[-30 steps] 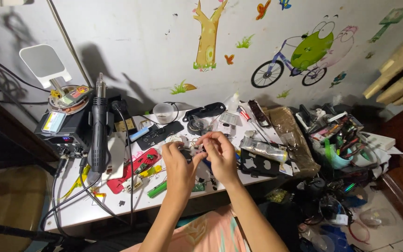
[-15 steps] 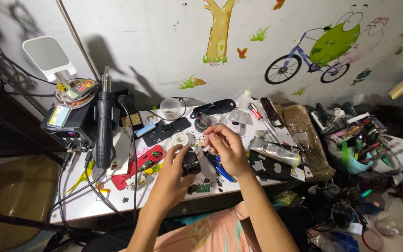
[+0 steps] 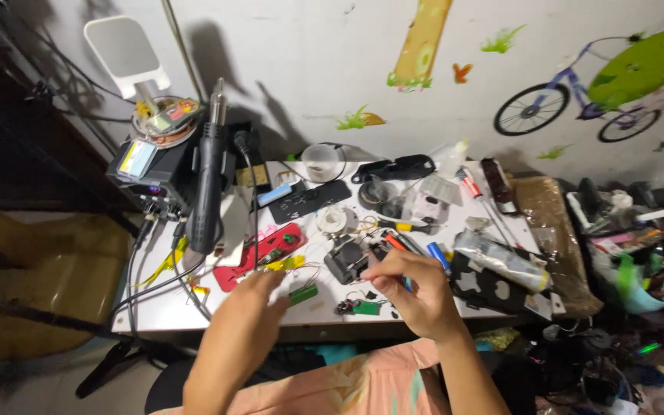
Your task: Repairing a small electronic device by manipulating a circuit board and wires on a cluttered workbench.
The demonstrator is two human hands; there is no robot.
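In the head view, a cluttered white worktable (image 3: 155, 307) is seen from above, set against a wall with a bicycle sticker (image 3: 593, 100). The right hand (image 3: 416, 296) is held over the middle of the table, its fingers curled together around a thin tool (image 3: 403, 278); only a short bluish stretch of the tool shows below the fingertips, so its kind cannot be told. The tool sits at the hand's 10 o'clock edge, and its long axis runs roughly from 11 toward 5 o'clock, the far end pointing at a small black block-shaped part (image 3: 345, 261) just beyond the fingertips.

The left hand (image 3: 259, 303) is blurred; it hovers palm down with fingers loosely spread and nothing is seen in it. A small green circuit board (image 3: 302, 294) lies just at its 3 o'clock side, and a red phone-shaped case (image 3: 259, 253) lies at 12 o'clock from it. Another green board (image 3: 363, 307) rests at 9 o'clock of the right hand. A black hot-air handle (image 3: 207, 188) stands upright at the far left, beside a soldering station (image 3: 151, 173).
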